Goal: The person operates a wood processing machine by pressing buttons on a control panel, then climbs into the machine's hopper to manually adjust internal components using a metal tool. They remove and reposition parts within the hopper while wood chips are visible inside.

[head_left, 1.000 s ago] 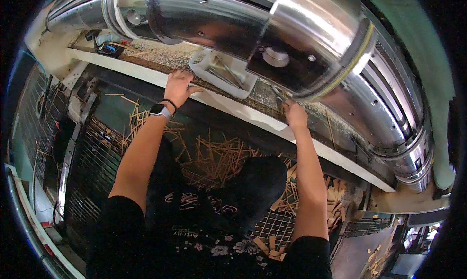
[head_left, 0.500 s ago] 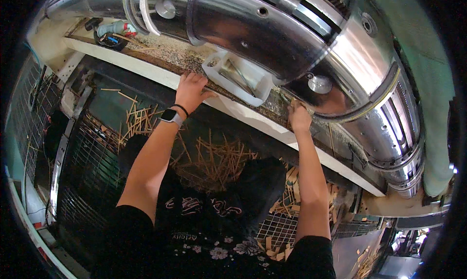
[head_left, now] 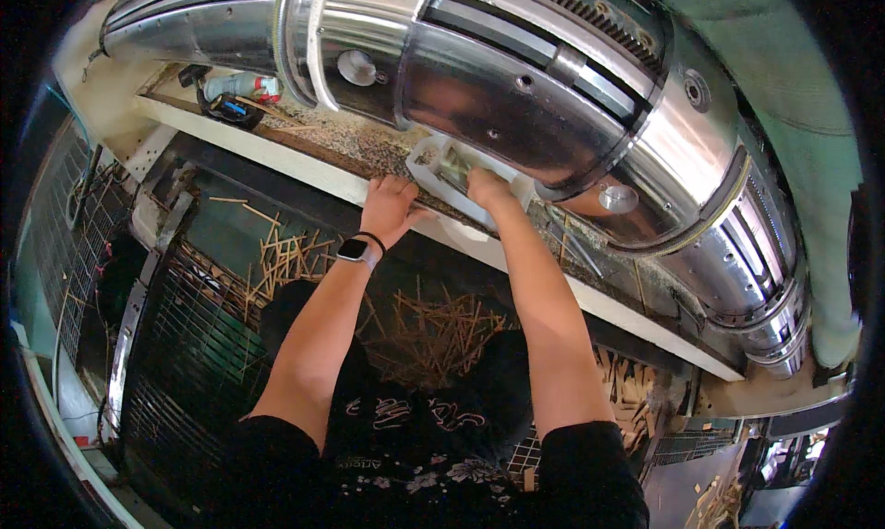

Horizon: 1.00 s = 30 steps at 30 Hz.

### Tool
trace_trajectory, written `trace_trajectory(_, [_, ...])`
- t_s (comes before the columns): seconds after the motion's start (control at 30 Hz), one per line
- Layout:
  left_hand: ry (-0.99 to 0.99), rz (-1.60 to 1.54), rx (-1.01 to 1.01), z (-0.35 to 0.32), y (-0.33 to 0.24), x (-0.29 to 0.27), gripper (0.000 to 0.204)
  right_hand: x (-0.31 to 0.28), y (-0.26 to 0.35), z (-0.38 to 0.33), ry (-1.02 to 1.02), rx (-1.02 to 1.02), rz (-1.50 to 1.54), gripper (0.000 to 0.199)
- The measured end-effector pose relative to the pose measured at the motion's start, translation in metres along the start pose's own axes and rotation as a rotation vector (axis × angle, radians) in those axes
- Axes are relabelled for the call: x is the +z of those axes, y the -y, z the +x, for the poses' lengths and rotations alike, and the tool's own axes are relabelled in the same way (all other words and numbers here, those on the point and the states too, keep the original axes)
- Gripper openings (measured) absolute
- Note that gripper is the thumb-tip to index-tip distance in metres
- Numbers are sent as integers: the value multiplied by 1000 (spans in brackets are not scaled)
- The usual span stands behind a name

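My left hand (head_left: 392,205) rests on the pale beam (head_left: 304,165) at the ledge's front, fingers draped over the top and thumb spread along it. It holds nothing. To its right sits a cut-open white plastic container (head_left: 424,160) with slim metal tools in it. My right hand (head_left: 485,188) reaches into this container, fingers closed downward; what they grip, if anything, is hidden. Right of the container, a slim metal rod (head_left: 583,251) lies across the ledge.
A large shiny metal cylinder (head_left: 516,96) with bolts and slots curves close above the ledge. At the ledge's left end lie a clear bottle with a red top (head_left: 241,87) and a black-and-blue object (head_left: 230,111). Thin wooden strips (head_left: 429,331) pile up below, beside wire mesh (head_left: 184,345).
My right hand has moved left from the ledge into the white container. The metal rod now shows where that hand was. My left hand stays on the beam while the view has shifted.
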<state>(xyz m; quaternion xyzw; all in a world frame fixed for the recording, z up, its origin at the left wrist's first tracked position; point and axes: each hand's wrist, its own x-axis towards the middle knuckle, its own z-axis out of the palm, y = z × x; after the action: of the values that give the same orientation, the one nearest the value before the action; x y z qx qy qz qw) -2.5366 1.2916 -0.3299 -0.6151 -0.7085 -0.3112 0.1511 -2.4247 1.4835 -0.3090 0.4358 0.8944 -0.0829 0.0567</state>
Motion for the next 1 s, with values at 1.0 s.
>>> trace_trajectory(1.0, [-69,-9,-17,-13,1,2,41,-27,-27,-54,-347,-376,454,16])
